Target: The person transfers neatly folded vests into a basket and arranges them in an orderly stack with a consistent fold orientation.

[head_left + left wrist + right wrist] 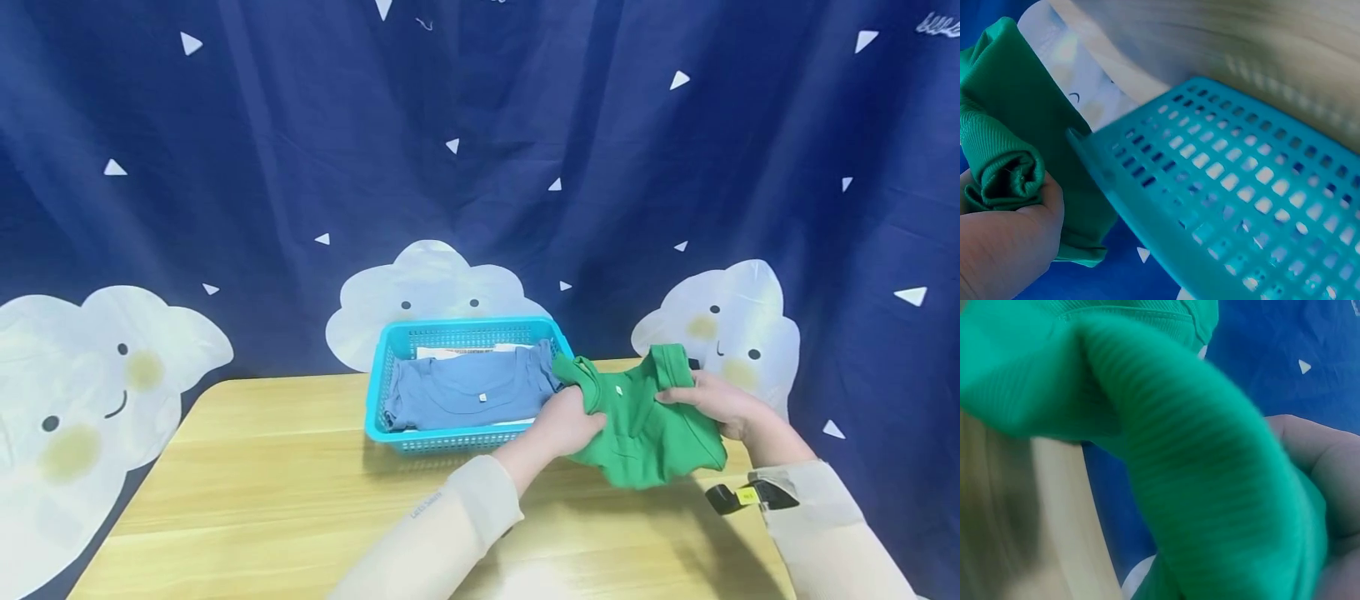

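Observation:
A green shirt (637, 433) hangs bunched between both hands, just right of the basket and above the table. My left hand (566, 421) grips its left side beside the basket's right wall; in the left wrist view a rolled ribbed edge of the shirt (1007, 162) shows above the thumb. My right hand (716, 404) pinches the shirt's right side, with part of the fingers hidden by cloth. Inside the turquoise plastic basket (420, 440) lies a folded blue shirt (465, 387), its neckline and small white label facing up.
The basket stands near the back edge of the wooden table (262, 483). White items (442, 352) with some print lie under and behind the blue shirt. A dark blue curtain (300, 125) with clouds and triangles hangs behind. A black device (750, 496) is strapped on the right wrist.

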A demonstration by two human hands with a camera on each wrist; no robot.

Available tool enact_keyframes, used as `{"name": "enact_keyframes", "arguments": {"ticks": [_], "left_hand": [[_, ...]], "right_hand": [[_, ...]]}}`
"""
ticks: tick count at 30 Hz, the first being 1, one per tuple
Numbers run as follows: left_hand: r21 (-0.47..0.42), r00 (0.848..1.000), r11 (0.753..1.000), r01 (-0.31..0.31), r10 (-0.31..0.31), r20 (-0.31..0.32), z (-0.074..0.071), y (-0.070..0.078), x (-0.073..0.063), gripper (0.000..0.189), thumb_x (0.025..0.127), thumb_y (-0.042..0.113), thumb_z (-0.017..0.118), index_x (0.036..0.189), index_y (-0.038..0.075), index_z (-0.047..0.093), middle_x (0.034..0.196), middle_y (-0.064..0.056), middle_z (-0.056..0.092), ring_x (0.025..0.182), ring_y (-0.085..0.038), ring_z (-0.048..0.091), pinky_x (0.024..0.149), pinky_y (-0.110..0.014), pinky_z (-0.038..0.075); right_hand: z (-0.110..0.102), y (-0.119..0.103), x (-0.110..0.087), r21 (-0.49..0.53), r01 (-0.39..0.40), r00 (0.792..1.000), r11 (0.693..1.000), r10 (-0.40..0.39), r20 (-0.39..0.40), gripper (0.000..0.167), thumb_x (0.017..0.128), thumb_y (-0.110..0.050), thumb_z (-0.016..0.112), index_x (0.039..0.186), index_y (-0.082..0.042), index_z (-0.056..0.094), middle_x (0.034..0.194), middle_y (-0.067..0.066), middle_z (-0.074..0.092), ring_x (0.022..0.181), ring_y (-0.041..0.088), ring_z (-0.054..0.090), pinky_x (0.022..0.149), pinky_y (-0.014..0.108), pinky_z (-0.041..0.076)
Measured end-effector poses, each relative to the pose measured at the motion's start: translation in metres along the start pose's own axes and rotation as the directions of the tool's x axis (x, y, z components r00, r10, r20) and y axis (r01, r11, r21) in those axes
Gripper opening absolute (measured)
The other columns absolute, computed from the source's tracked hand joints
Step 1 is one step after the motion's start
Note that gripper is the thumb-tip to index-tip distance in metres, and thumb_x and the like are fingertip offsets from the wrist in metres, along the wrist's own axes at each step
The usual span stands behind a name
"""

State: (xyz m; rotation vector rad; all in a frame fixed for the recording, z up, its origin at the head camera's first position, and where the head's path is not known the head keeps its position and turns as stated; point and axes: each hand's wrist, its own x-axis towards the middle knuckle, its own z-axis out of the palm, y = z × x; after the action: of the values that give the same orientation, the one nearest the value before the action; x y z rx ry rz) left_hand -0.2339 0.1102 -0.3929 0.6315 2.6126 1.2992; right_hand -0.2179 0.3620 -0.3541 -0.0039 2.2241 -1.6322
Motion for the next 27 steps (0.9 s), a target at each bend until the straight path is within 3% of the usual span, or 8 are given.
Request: {"name": "enact_keyframes", "arguments": {"ticks": [6, 14, 20, 27], "left_hand": [[-0.06, 1.0, 0.998, 0.004, -0.005, -0.019, -0.018, -0.007, -0.003, 0.023, 0.092, 0.02, 0.065, 0.106, 0.002, 0.063, 0.091, -0.003, 0.062, 0.08, -0.016, 0.057, 0.073, -0.031, 0.052], [-0.117, 0.999, 0.993, -0.024, 0.019, -0.039, -0.038, -0.012, -0.007, 0.009, 0.092, 0.016, 0.062, 0.094, 0.007, 0.06, 0.082, -0.003, 0.056, 0.077, -0.016, 0.056, 0.07, -0.029, 0.051], [-0.149, 0.997, 0.989, 0.005, -0.017, -0.076, -0.053, -0.023, -0.01, 0.016, 0.091, 0.016, 0.061, 0.104, 0.006, 0.062, 0.09, -0.005, 0.06, 0.081, -0.017, 0.058, 0.072, -0.031, 0.052], [-0.166, 0.994, 0.986, -0.016, -0.002, -0.105, -0.069, -0.035, -0.013, 0.023, 0.094, 0.015, 0.059, 0.113, 0.003, 0.063, 0.099, -0.01, 0.065, 0.083, -0.018, 0.062, 0.074, -0.032, 0.054]], "right_hand": [[0.006, -0.009, 0.008, -0.002, 0.01, 1.0, 1.0, -0.01, -0.027, 0.045, 0.094, -0.012, 0.061, 0.127, 0.012, 0.041, 0.097, 0.01, 0.067, 0.087, 0.024, 0.07, 0.081, 0.044, 0.06], [0.014, -0.02, 0.015, 0.024, 0.035, 0.999, 0.999, -0.035, 0.006, 0.035, 0.096, -0.011, 0.059, 0.123, 0.005, 0.044, 0.098, 0.007, 0.067, 0.089, 0.022, 0.07, 0.081, 0.042, 0.06], [0.021, -0.027, 0.025, 0.055, 0.048, 0.998, 0.997, -0.051, 0.047, 0.042, 0.098, -0.012, 0.057, 0.131, 0.007, 0.037, 0.102, 0.009, 0.068, 0.092, 0.024, 0.071, 0.083, 0.045, 0.06], [0.03, -0.03, 0.039, 0.106, 0.044, 0.996, 0.993, -0.052, 0.073, 0.039, 0.099, -0.011, 0.055, 0.129, 0.008, 0.039, 0.101, 0.011, 0.069, 0.091, 0.025, 0.071, 0.083, 0.046, 0.06]]}}
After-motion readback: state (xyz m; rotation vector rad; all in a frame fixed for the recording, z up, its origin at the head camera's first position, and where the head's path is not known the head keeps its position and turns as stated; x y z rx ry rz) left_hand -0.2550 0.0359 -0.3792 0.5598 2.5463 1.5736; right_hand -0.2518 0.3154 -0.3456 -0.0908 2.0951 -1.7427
